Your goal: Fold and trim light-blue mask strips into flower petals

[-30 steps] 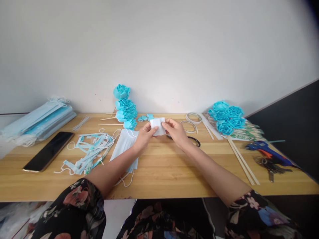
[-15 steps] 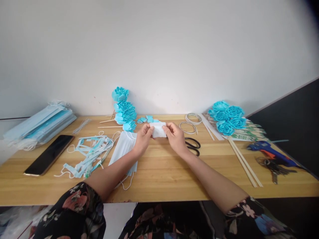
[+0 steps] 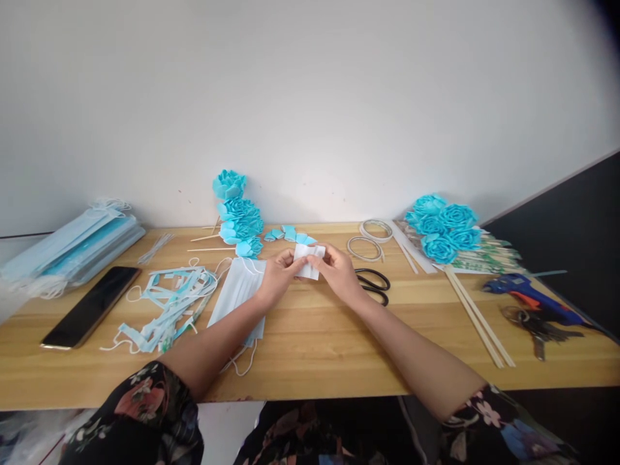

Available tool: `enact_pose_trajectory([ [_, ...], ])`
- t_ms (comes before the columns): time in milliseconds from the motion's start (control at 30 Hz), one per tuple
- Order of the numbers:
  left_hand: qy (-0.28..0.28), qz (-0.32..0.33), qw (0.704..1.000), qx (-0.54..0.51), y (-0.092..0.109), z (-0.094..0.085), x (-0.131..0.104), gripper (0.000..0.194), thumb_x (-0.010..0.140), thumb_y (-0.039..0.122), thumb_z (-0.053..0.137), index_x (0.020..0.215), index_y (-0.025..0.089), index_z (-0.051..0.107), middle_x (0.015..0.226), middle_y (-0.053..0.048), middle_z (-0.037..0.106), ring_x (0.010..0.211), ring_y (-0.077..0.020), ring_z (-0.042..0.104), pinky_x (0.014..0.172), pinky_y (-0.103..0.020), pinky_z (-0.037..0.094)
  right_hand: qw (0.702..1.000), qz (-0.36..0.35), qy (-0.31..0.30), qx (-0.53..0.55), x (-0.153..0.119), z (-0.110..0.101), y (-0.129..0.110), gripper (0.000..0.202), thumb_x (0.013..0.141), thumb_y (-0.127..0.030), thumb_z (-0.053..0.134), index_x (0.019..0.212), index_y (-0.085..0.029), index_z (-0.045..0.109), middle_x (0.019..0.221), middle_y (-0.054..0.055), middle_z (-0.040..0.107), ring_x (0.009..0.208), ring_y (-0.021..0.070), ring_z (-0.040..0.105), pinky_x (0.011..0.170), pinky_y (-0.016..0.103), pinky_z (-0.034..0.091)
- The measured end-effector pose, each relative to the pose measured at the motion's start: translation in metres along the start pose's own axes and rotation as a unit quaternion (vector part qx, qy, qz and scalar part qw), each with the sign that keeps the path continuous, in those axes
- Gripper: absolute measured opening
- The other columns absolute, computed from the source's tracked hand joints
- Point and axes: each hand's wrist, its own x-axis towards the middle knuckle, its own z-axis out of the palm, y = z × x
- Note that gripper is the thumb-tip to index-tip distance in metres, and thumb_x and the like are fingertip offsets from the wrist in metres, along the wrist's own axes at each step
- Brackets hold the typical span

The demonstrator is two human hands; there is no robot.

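Note:
A small white piece of mask fabric (image 3: 310, 253) is pinched between both hands above the middle of the table. My left hand (image 3: 279, 274) grips its left side, thumb on top. On its right side my right hand (image 3: 339, 271) is closed, its thumb close to the left one. Blue cut petal pieces (image 3: 289, 234) lie just behind the hands. Partly under my left forearm is a whole face mask (image 3: 237, 294). Black-handled scissors (image 3: 375, 279) rest beside my right wrist, their blades hidden behind it.
Blue fabric flowers (image 3: 241, 219) on sticks lie at the back left, with more flowers (image 3: 440, 227) at the right. Stacked masks (image 3: 80, 242), a phone (image 3: 92, 307) and mask scraps (image 3: 165, 303) occupy the left. Tape rolls (image 3: 365, 247), wooden sticks (image 3: 477, 316), a glue gun (image 3: 533, 298) and keys (image 3: 537, 329) are rightward.
The white fabric piece has gone from flat and level to tilted and creased. My hands have drawn closer together, thumbs nearly meeting. The camera view has shifted slightly.

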Motion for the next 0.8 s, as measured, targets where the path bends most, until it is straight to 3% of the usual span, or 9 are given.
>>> enact_pose_trajectory([
  [167, -0.014, 0.006, 0.999, 0.038, 0.0014, -0.0016, 0.0, 0.048, 0.066, 0.058, 0.077, 0.073, 0.015, 0.058, 0.064, 0.001, 0.059, 0.058, -0.0101, 0.052, 0.052, -0.021, 0.043, 0.998, -0.009, 0.032, -0.049, -0.0014, 0.0, -0.001, 0.026, 0.079, -0.046, 0.067, 0.077, -0.02, 0.064, 0.072, 0.0, 0.062, 0.066, 0.016, 0.055, 0.063, 0.027, 0.045],
  [400, -0.028, 0.036, 0.997, 0.065, 0.0005, -0.0059, -0.0026, 0.044, 0.078, 0.059, 0.067, 0.079, 0.016, 0.062, 0.067, 0.001, 0.056, 0.06, -0.0107, 0.05, 0.055, -0.022, 0.041, 0.998, -0.009, 0.032, -0.046, -0.0033, 0.0015, 0.001, 0.027, 0.081, -0.049, 0.065, 0.081, -0.022, 0.065, 0.075, 0.001, 0.065, 0.07, 0.0177, 0.058, 0.064, 0.028, 0.046],
  [533, -0.036, 0.029, 0.996, 0.077, -0.0034, -0.0054, -0.0023, 0.044, 0.077, 0.058, 0.069, 0.082, 0.015, 0.064, 0.068, 0.001, 0.059, 0.061, -0.0111, 0.051, 0.055, -0.022, 0.041, 0.999, 0.003, 0.031, -0.045, -0.0028, 0.0003, 0.0023, 0.027, 0.081, -0.049, 0.065, 0.082, -0.022, 0.066, 0.076, 0.001, 0.066, 0.069, 0.0183, 0.059, 0.065, 0.029, 0.048],
  [800, 0.008, 0.02, 0.998, 0.061, 0.0026, -0.0062, -0.0009, 0.048, 0.072, 0.062, 0.07, 0.077, 0.015, 0.064, 0.063, 0.001, 0.057, 0.058, -0.0105, 0.05, 0.051, -0.021, 0.042, 0.999, 0.027, 0.035, 0.015, -0.0025, -0.0005, 0.0012, 0.028, 0.079, -0.05, 0.068, 0.083, -0.022, 0.067, 0.076, 0.002, 0.067, 0.07, 0.0197, 0.062, 0.068, 0.033, 0.053],
])
